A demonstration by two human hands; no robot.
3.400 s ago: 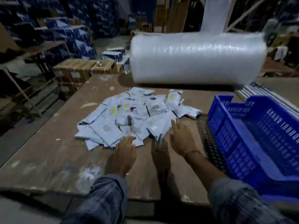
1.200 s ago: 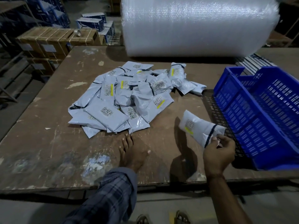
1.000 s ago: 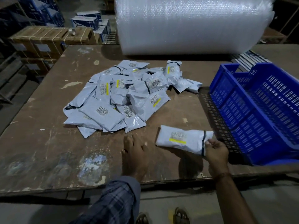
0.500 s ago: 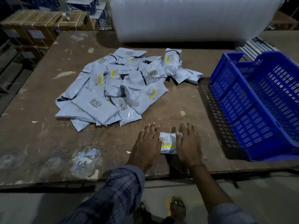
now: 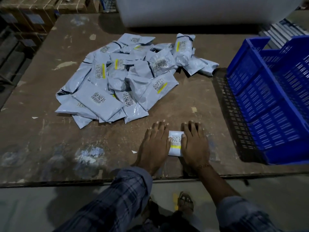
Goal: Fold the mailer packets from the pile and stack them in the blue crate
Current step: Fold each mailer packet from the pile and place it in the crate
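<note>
Mailer packet (image 5: pixel 175 142), grey glossy plastic with barcode label and yellow stripe, is lying near the front edge of the surface (image 5: pixel 41 148), pressed flat between both hands. Left hand (image 5: pixel 154 144) and right hand (image 5: pixel 195 144) are resting palms-down with fingers (image 5: pixel 158 129) straight, thumbs touching the label. Pile (image 5: pixel 127 77) is sitting just beyond on worn, scuffed wood. Blue crate (image 5: pixel 267 104), perforated plastic, is standing at right.

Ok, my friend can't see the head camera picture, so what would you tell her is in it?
Two hands, left hand and right hand, press flat on one small folded mailer packet on a worn wooden table. Behind lies a pile of grey packets; a blue crate sits to the right.
</note>
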